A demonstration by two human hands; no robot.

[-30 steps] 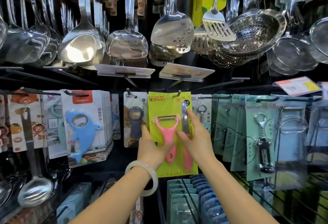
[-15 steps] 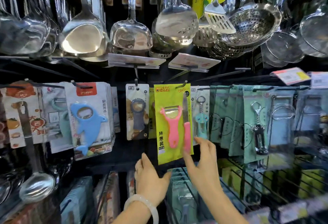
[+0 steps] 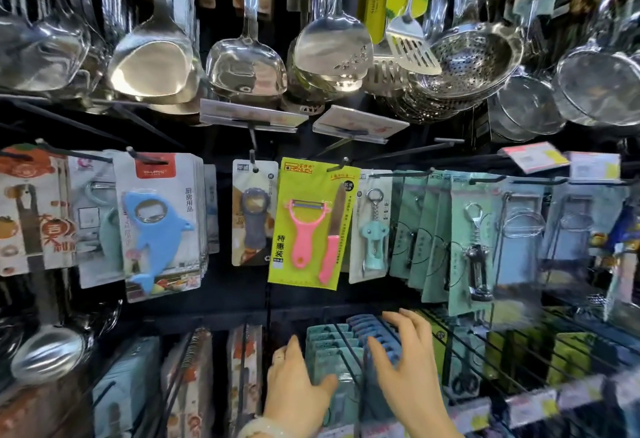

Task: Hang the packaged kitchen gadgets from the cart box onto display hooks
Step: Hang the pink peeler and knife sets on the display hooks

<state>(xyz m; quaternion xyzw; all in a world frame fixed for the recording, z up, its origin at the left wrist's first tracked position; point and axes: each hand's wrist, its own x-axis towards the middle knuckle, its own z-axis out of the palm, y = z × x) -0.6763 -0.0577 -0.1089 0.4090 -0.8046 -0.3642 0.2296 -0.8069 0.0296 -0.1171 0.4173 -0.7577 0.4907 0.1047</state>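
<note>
A lime-green card with a pink peeler and pink knife (image 3: 310, 226) hangs on a display hook (image 3: 341, 163) in the middle row, slightly tilted. Neither hand touches it. My left hand (image 3: 298, 387), with a pale bangle at the wrist, is low in front of the bottom shelf, fingers relaxed and holding nothing. My right hand (image 3: 408, 365) is beside it to the right, fingers spread and empty, in front of blue packaged items (image 3: 372, 332). The cart box is out of view.
Left of the green card hang a grey opener pack (image 3: 252, 215) and blue dolphin opener packs (image 3: 157, 229). To its right hang a teal corkscrew pack (image 3: 372, 226) and several mint-green packs (image 3: 460, 240). Steel ladles, spatulas and strainers (image 3: 471, 59) hang above.
Both hands let go of the green peeler card and dropped down to the bottom shelf level. The card now hangs free on its hook.
</note>
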